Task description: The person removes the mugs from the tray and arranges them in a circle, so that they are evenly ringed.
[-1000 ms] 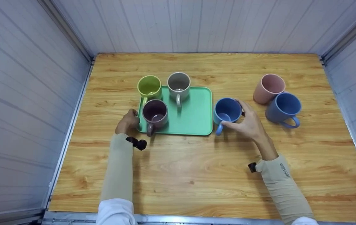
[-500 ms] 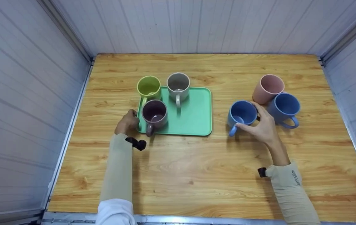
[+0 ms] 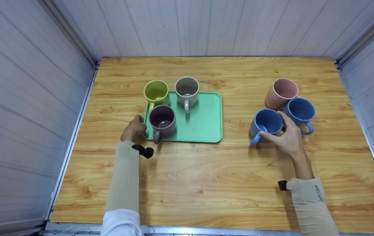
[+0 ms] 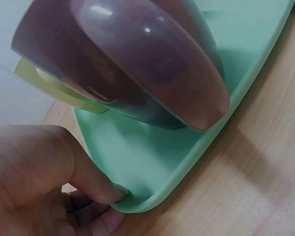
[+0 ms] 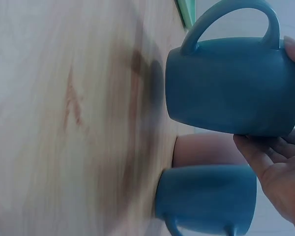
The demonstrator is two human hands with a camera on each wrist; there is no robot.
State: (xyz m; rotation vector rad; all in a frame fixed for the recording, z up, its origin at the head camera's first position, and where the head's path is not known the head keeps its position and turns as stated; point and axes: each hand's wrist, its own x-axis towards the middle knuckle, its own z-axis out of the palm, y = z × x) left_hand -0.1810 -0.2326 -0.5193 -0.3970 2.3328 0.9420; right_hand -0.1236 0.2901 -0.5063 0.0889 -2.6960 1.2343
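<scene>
My right hand [image 3: 287, 137] grips a blue mug [image 3: 268, 120] near its rim, thumb by the handle side and fingers round the far side. In the right wrist view this mug [image 5: 231, 88] appears slightly off the wood. My left hand [image 3: 135, 128] pinches the near left corner of a green tray [image 3: 203, 127]; the left wrist view shows the thumb on top of the rim [image 4: 137, 204] and fingers below. On the tray stand a purple mug [image 3: 162, 119], a yellow-green mug [image 3: 156, 91] and a grey mug [image 3: 187, 90].
A pink mug [image 3: 281, 93] and a second blue mug [image 3: 300, 109] stand close together at the right, just beyond my right hand. The wooden table [image 3: 200, 183] is bounded by pale panel walls [image 3: 190, 29] at the back and both sides.
The blue mug in my right hand has moved right, away from the tray's right edge, toward the pink and second blue mugs. My left hand stays at the tray corner.
</scene>
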